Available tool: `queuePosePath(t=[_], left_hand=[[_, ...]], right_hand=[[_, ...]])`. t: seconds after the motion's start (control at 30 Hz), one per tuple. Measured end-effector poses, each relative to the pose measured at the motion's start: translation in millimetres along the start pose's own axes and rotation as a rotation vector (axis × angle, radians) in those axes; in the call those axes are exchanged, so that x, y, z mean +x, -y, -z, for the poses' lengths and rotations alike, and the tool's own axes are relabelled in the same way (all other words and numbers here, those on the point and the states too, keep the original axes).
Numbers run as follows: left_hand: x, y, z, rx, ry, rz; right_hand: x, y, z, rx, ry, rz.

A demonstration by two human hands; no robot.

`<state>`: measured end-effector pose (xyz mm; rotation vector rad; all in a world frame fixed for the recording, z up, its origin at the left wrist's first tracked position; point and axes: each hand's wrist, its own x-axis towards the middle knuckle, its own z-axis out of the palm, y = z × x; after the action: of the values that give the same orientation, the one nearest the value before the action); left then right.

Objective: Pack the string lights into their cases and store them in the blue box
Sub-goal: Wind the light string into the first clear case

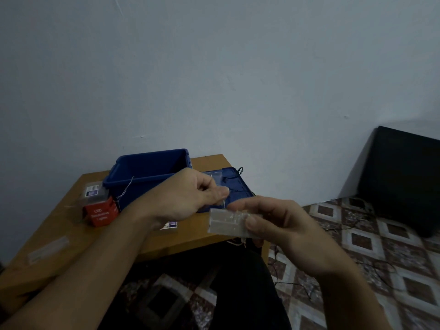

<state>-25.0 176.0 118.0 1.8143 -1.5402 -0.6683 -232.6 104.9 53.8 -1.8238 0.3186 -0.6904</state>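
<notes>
My right hand [283, 231] grips a clear plastic battery pack [226, 222] of a string light over the table's front right corner. My left hand [190, 198] pinches the thin wire [224, 203] just above that pack. Behind my hands stands the open blue box [147, 172], a thin pale wire [126, 189] hanging over its front wall. Its blue lid [238, 186] lies flat to the right with dark wire on it. A red and clear light case [98, 206] marked LED sits left of the box. A small printed card [170, 225] peeks out under my left wrist.
The wooden table [71, 234] stands against a pale wall. A clear flat case [47, 248] lies near its left front edge. Dark string-light wire [352, 225] sprawls over the patterned tile floor on the right. A black cabinet [402, 179] fills the right corner.
</notes>
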Motion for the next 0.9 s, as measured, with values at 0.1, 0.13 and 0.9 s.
queuePosePath(t=[0.1, 0.13, 0.9], left_hand=[[-0.3, -6.3, 1.1, 0.029, -0.011, -0.027], [-1.3, -8.5, 0.5, 0.032, -0.028, -0.034], [-38.7, -8.2, -54.6, -0.276, -0.386, -0.167]], right_hand=[[1.3, 0.8, -2.2, -0.158, -0.026, -0.023], [1.8, 0.7, -2.8, -0.187, -0.045, -0.027], [13.9, -7.2, -22.6, -0.384, -0.558, 0.236]])
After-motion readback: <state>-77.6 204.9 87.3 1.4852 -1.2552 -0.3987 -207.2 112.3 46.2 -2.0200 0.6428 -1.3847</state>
